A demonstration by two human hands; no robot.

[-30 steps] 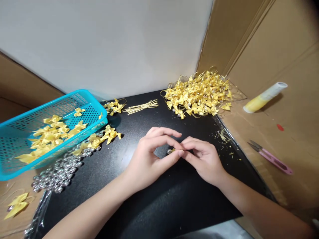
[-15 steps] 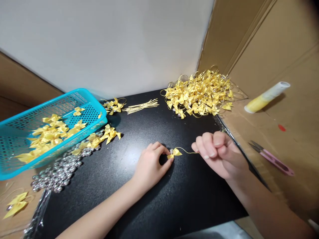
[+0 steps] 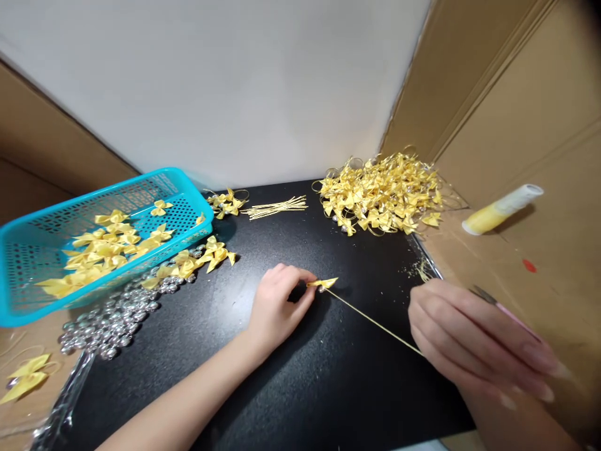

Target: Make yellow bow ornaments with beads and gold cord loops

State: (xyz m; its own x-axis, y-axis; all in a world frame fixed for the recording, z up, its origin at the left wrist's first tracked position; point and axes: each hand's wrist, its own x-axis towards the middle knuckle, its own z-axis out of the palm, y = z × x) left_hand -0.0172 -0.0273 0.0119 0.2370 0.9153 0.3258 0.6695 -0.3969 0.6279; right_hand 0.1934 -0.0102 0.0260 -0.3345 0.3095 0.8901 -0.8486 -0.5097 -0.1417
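Over the black tabletop, my left hand (image 3: pixel 280 302) pinches a small yellow bow (image 3: pixel 325 284) between thumb and fingertips. A little silver bell shows under the bow. From the bow a thin gold cord (image 3: pixel 375 322) runs taut and straight to my right hand (image 3: pixel 474 332). That hand is at the right edge of the black surface, fingers bent and somewhat blurred; the cord's end disappears behind it. Pink-handled snips (image 3: pixel 514 318) show just beyond its fingers, partly covered; whether the fingers touch them I cannot tell.
At left, a turquoise basket (image 3: pixel 188 237) holds yellow bows, with silver bells (image 3: pixel 110 322) beside it. Gold cords (image 3: pixel 277 207) lie near the wall. A heap of finished bows (image 3: pixel 382 194) sits at back right, and a yellow-white tube (image 3: pixel 502 210) lies on the cardboard.
My right hand has moved right and down, towards the snips. The cord, slack and curved before, is now stretched straight. The bow has turned in my left hand, and the view has shifted slightly.
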